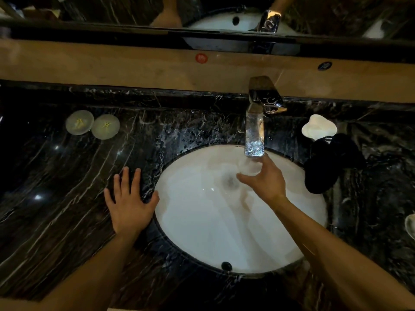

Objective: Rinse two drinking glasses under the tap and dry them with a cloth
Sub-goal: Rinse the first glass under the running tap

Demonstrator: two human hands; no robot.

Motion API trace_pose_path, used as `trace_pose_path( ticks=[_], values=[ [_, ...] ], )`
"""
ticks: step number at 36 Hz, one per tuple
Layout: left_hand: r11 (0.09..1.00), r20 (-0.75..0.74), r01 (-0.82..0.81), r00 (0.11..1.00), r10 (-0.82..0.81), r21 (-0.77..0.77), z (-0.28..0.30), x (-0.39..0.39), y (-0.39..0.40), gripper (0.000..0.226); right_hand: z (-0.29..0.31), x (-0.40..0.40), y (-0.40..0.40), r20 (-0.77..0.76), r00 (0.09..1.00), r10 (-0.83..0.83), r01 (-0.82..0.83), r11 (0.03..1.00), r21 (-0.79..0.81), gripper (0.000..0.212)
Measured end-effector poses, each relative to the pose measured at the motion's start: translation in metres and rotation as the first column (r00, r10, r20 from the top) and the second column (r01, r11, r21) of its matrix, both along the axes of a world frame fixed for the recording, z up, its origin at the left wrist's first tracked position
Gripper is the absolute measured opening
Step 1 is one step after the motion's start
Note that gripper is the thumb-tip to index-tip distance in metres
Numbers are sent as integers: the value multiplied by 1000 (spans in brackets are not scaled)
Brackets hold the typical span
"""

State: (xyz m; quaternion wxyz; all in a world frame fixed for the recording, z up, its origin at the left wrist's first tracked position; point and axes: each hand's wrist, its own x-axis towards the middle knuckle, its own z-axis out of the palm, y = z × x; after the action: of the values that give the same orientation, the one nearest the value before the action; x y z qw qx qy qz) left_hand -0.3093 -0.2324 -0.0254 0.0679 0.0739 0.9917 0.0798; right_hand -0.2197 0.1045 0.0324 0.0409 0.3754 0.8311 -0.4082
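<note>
My right hand (267, 178) grips the base of a tall clear drinking glass (254, 135), held upright right under the chrome tap's (265, 95) spout, above the white sink (202, 232). Water bubbles in the bottom of the glass. My left hand (129, 203) lies flat with its fingers spread on the black marble counter (56, 187), left of the sink, holding nothing. A black cloth (332, 162) lies crumpled on the counter just right of the sink. At the right edge a clear curved object (410, 225) is partly cut off; I cannot tell what it is.
Two round white covers (79, 122) (105, 126) with yellow marks sit at the counter's back left. A white dish (318, 127) stands behind the black cloth. A mirror and a tan ledge (134, 68) run along the back wall.
</note>
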Motion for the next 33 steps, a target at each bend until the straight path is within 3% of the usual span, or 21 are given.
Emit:
trace_pose_path(
  ticks=[3, 7, 10, 17, 21, 28, 33],
  values=[
    [1000, -1, 1, 1000, -1, 0, 0, 0, 1, 84, -1, 0, 7, 59, 998, -36, 45, 984, -172, 75],
    [1000, 2, 0, 1000, 0, 0, 1, 0, 1, 84, -1, 2, 6, 31, 999, -30, 41, 880, -474, 58],
    [1000, 1, -1, 1000, 1, 1, 1, 0, 0, 84, -1, 1, 2, -19, 1000, 5, -15, 834, -552, 56],
    [1000, 10, 1, 1000, -1, -10, 0, 0, 1, 84, -6, -9, -11, -110, 994, 3, -47, 914, -404, 84],
    [1000, 2, 2, 1000, -2, -14, 0, 0, 1, 84, -4, -15, -13, -92, 996, 0, -20, 974, -224, 83],
    [1000, -2, 5, 1000, -5, -14, 2, 0, 1, 85, 3, -15, -11, -84, 996, -37, 36, 999, -6, 70],
    [1000, -3, 6, 1000, -6, -13, 2, 0, 2, 85, 10, -11, -3, -50, 998, -39, 44, 995, 94, 78]
  ],
)
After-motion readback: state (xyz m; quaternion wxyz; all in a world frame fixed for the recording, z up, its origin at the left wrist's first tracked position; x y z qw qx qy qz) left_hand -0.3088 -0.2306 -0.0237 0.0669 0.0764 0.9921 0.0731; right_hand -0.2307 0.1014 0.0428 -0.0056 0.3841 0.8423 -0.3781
